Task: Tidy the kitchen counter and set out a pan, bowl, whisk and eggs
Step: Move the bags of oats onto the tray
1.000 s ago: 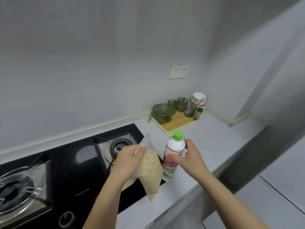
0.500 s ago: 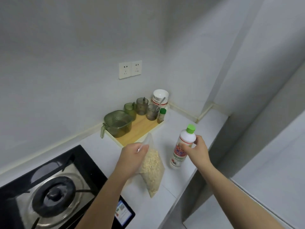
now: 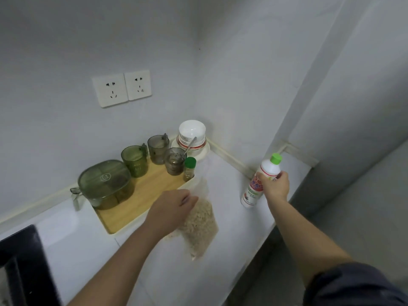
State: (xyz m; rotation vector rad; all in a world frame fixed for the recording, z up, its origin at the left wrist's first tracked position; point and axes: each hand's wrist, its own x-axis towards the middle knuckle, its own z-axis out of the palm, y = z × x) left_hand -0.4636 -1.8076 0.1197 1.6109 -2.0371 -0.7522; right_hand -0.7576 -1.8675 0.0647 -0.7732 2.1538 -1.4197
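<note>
My left hand [image 3: 172, 208] pinches the top of a clear plastic bag of oats [image 3: 202, 226], which hangs over the white counter [image 3: 223, 177]. My right hand [image 3: 274, 186] grips a white bottle with a green cap [image 3: 262, 177], tilted, above the counter near the right corner. A stack of white bowls [image 3: 191, 134] with a red band stands on a plate in the back corner, a spoon handle leaning against it. No pan, whisk or eggs are in view.
A wooden tray [image 3: 141, 195] holds a green lidded container [image 3: 104, 184], three tinted cups [image 3: 134, 161] and a small green-capped spice jar [image 3: 189, 168]. A black hob edge [image 3: 19, 257] shows at lower left. The counter drops off at the right front.
Both hands have carried the oat bag and the bottle rightward, away from the hob toward the corner. The view turned right, so the burners left the frame.
</note>
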